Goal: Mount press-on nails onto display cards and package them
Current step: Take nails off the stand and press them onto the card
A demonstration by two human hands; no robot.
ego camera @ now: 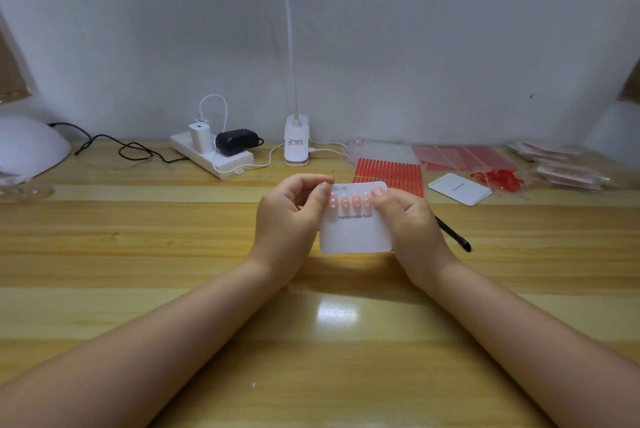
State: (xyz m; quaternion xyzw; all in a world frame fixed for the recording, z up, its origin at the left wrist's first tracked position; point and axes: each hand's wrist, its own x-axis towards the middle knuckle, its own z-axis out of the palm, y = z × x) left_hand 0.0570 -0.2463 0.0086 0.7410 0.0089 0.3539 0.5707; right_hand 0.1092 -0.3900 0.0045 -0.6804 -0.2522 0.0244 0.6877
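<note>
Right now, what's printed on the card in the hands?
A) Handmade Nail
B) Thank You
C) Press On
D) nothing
A: the card, held by the left hand and right hand, reads "Handmade Nail" under its row of pink nails.

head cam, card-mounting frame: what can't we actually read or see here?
All head view:
- Display card: both side edges hidden by left hand and right hand.
- Press-on nails: outermost ones under the thumbs, so count unclear.
- Black pen: near end behind right hand.
- Clear packets: blurred at far right, contents unreadable.
- Spare card: print too small.
</note>
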